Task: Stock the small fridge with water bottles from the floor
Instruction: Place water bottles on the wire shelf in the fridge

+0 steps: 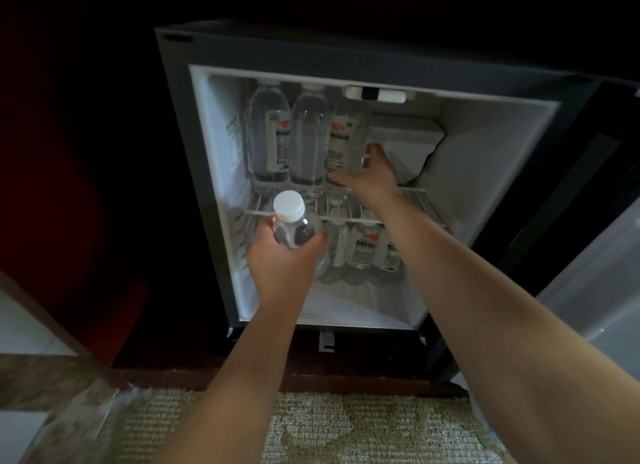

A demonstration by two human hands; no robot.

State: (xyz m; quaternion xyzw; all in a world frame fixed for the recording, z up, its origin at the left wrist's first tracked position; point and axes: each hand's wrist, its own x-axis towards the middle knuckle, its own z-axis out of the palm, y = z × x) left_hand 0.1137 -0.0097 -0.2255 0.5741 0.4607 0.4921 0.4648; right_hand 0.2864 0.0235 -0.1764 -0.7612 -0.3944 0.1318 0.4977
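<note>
Right hand point(372, 172) gripped the base of the third bottle point(348, 134), upright on the wire shelf point(415, 195) just beside two standing bottles point(268, 134). Left hand point(280, 259) clasped a capped bottle point(292, 224) (cap toward the camera) before the open fridge point(485, 151). Step in hand, judged: filling the upper row. The next move likely called for letting go, then seating the capped bottle upright on the shelf.
</note>
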